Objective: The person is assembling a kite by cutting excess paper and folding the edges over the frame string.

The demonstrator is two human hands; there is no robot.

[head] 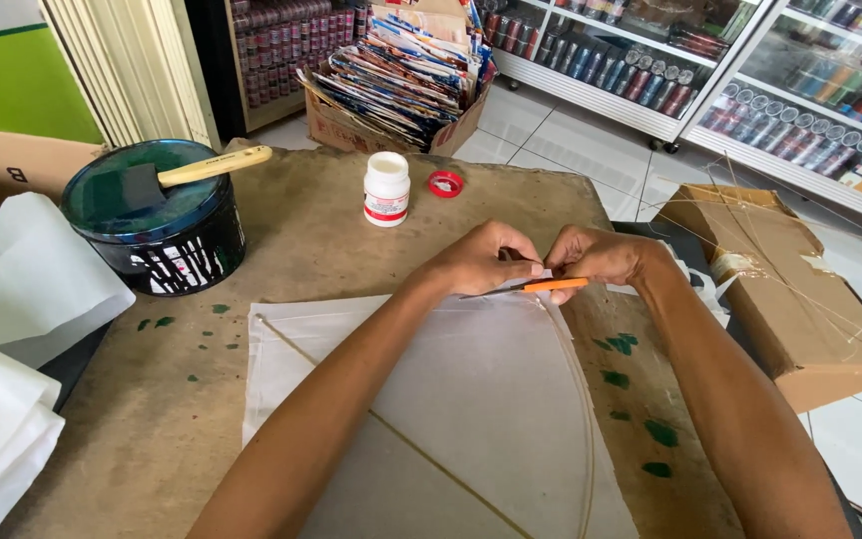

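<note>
Two hands meet at the far edge of your white paper sheet (451, 399): your left hand (481, 262) pinches closed on the paper's top corner, and your right hand (601, 255), at its 3 o'clock, grips an orange-handled cutter (554, 284). The cutter's long axis runs 9 to 3, blade toward the left fingers. A thin bamboo spine (401, 439) crosses the sheet diagonally. At 11 o'clock on the table (301, 230) stands a white glue bottle (387, 188).
</note>
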